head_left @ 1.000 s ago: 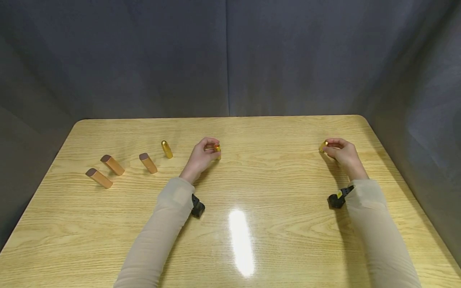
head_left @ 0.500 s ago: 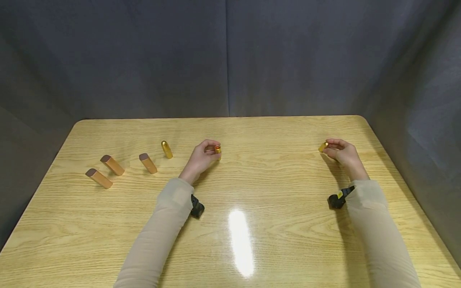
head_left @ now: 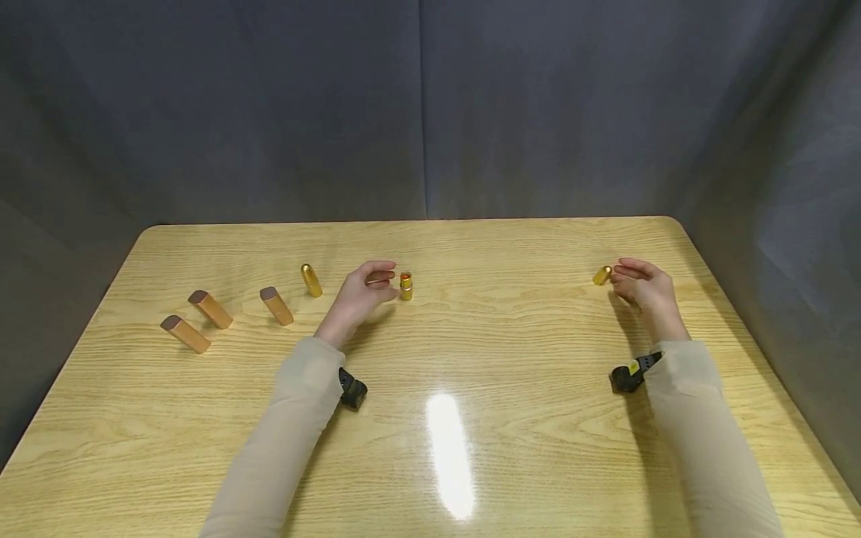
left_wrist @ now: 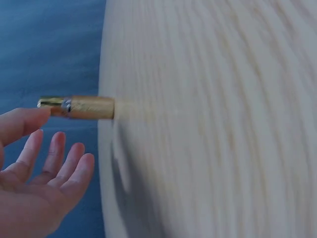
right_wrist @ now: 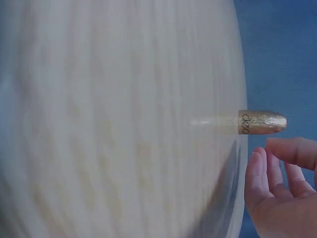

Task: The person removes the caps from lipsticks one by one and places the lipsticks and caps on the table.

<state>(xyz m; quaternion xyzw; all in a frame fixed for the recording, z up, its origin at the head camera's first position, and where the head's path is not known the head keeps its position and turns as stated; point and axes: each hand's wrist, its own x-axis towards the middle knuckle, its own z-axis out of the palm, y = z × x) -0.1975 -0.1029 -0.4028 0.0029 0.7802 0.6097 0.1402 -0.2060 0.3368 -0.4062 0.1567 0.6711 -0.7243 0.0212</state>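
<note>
An uncapped gold lipstick (head_left: 406, 288) stands upright on the table, a bit of orange-red showing at its top. Just left of it is my left hand (head_left: 358, 294), fingers spread loosely with nothing between them. In the left wrist view the thumb overlaps the upper end of the lipstick (left_wrist: 90, 107). Far to the right, a rounded gold lipstick cap (head_left: 602, 276) stands on the table; lettering circles its lower end in the right wrist view. My right hand (head_left: 649, 291) is right beside the cap (right_wrist: 262, 122), its fingers relaxed and holding nothing.
A closed gold lipstick (head_left: 312, 281) stands left of my left hand. Farther left stand three copper-coloured tubes with dark tops, the nearest a copper tube (head_left: 276, 305). A dark curtain (head_left: 424, 112) hangs behind the wooden table (head_left: 525, 418).
My left hand has let go of the uncapped lipstick and drawn back to the left. My right hand has released the cap and shifted slightly right. Both pieces stay standing.
</note>
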